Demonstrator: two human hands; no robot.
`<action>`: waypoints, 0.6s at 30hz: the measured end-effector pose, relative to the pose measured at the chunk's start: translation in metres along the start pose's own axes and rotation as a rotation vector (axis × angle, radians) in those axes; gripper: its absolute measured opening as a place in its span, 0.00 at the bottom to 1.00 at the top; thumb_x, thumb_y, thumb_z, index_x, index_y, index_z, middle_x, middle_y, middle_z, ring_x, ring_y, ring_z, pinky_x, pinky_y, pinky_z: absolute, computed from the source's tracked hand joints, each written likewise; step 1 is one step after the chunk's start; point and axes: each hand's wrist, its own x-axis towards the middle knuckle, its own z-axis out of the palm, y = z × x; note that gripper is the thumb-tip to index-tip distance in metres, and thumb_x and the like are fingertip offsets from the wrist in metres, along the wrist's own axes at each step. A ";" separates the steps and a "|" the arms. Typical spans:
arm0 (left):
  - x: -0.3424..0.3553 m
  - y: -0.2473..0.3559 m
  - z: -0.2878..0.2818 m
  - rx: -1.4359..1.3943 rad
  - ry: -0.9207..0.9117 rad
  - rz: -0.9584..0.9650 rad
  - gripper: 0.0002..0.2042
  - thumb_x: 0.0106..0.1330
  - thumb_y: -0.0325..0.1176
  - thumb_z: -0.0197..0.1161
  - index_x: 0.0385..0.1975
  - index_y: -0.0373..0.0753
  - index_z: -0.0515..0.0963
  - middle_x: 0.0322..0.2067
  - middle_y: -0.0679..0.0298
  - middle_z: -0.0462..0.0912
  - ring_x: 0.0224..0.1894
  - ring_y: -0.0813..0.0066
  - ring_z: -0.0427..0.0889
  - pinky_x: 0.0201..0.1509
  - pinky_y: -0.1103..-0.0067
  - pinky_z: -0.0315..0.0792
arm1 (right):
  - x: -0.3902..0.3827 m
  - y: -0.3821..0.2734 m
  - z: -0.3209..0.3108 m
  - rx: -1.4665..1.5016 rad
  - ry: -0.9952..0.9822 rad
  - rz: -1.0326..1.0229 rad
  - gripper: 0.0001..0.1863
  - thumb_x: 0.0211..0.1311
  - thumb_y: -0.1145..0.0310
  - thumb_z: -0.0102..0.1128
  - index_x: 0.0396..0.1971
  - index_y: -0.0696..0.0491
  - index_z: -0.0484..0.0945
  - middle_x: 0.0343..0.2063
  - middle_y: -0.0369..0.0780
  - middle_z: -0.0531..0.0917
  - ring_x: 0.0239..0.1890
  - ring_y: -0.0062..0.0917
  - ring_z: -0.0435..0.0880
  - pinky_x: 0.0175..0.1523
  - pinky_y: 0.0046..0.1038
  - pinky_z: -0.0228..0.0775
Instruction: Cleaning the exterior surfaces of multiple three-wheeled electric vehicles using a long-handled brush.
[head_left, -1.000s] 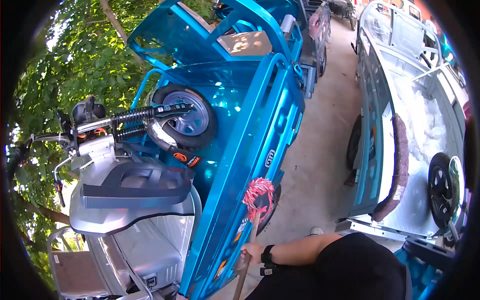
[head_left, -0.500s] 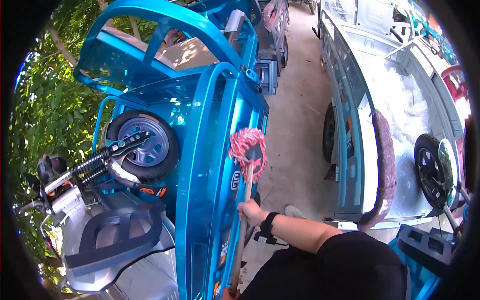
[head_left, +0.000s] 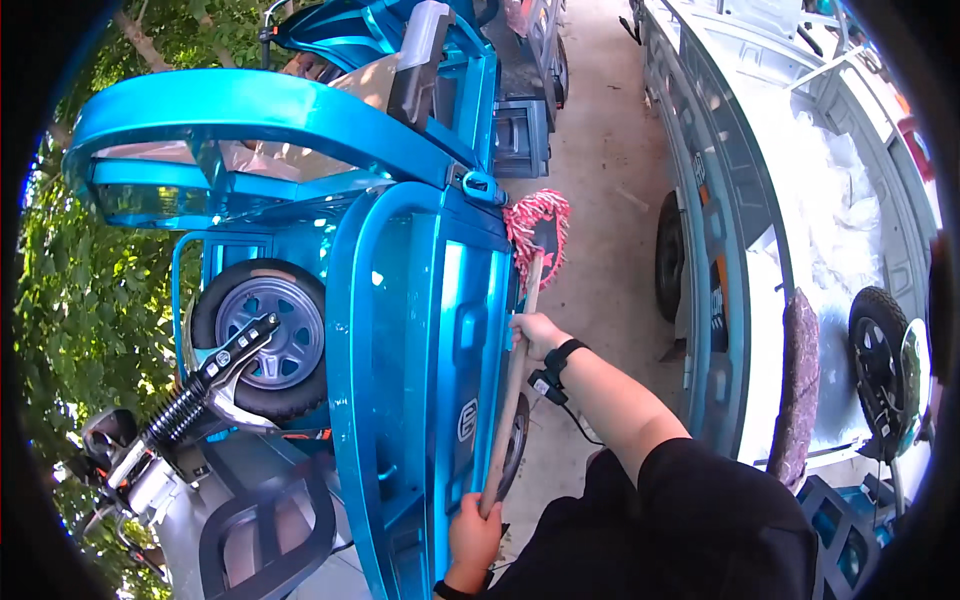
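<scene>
My right hand (head_left: 540, 336) and, lower down, my left hand (head_left: 474, 536) both grip a long wooden mop handle (head_left: 505, 425). Its red-and-white fringed head (head_left: 536, 225) is against or beside the outer side of a turquoise cargo tricycle bed (head_left: 470, 330), near its upper corner. The bed holds a loose wheel (head_left: 252, 335) with a black-spring front fork (head_left: 190, 400) lying over it. My right wrist wears a black band.
A grey cargo vehicle (head_left: 700, 260) stands across the narrow concrete aisle (head_left: 595, 130), with plastic wrapping (head_left: 835, 200), a wheel (head_left: 878, 355) and a long mottled purple roll (head_left: 795, 390). More vehicles (head_left: 525, 50) line the aisle. Leafy trees (head_left: 70, 300) border the left.
The mop head and both hands have moved forward along the turquoise side toward its far corner. The view has shifted forward, and more of my left hand shows.
</scene>
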 end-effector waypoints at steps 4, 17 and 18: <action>0.020 0.006 0.007 -0.002 -0.004 0.057 0.15 0.52 0.39 0.59 0.35 0.37 0.68 0.21 0.49 0.76 0.25 0.49 0.76 0.26 0.63 0.68 | 0.033 0.008 -0.017 -0.007 0.013 0.037 0.06 0.48 0.76 0.51 0.18 0.55 0.64 0.11 0.37 0.66 0.13 0.24 0.67 0.20 0.30 0.64; -0.074 -0.080 -0.004 -0.087 -0.198 -0.140 0.18 0.56 0.39 0.54 0.41 0.34 0.67 0.32 0.47 0.75 0.36 0.49 0.74 0.37 0.66 0.67 | -0.029 0.141 -0.012 0.017 0.023 0.193 0.07 0.48 0.76 0.50 0.16 0.54 0.63 0.09 0.37 0.65 0.12 0.26 0.68 0.19 0.31 0.63; -0.088 -0.083 -0.009 -0.090 -0.210 -0.171 0.18 0.56 0.39 0.54 0.41 0.34 0.67 0.32 0.47 0.75 0.36 0.49 0.74 0.37 0.66 0.67 | -0.039 0.153 -0.011 0.011 0.021 0.222 0.08 0.48 0.77 0.50 0.15 0.54 0.63 0.09 0.37 0.65 0.12 0.26 0.68 0.19 0.32 0.63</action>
